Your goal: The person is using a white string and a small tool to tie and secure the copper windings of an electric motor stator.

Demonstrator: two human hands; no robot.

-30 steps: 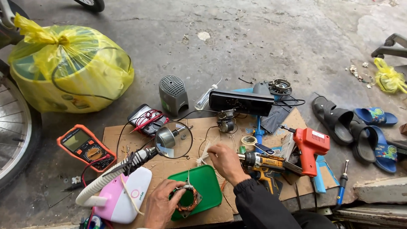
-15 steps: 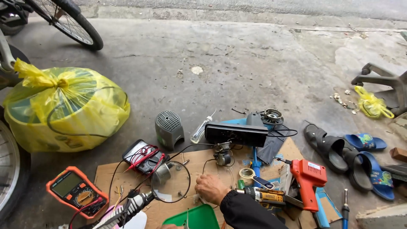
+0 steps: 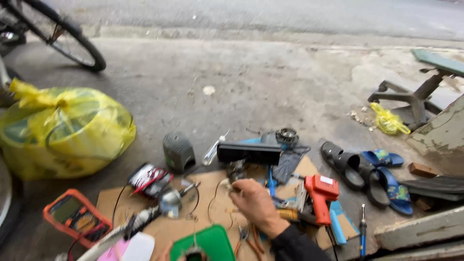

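Note:
My right hand (image 3: 256, 203) reaches forward over the cardboard sheet (image 3: 203, 188), its dark sleeve at the bottom edge. Its fingers are pinched on the end of a thin wire (image 3: 212, 203), just in front of a small metal motor part (image 3: 235, 170). Only a sliver of my left hand (image 3: 166, 253) shows at the bottom edge, beside a green board (image 3: 212, 241) that carries a small coil (image 3: 194, 254). What the left hand holds is out of frame.
On and around the cardboard lie an orange multimeter (image 3: 72, 217), a round magnifier on a stand (image 3: 170, 203), a red soldering gun (image 3: 320, 192), a black box (image 3: 249, 152) and a grey housing (image 3: 178, 151). Yellow bag (image 3: 63, 130) left, sandals (image 3: 367, 171) right, bicycle wheel (image 3: 72, 43) behind.
The view has tilted up, showing more of the street. My right hand has moved forward toward the motor part. My left hand and the coil have slipped almost out of the bottom edge.

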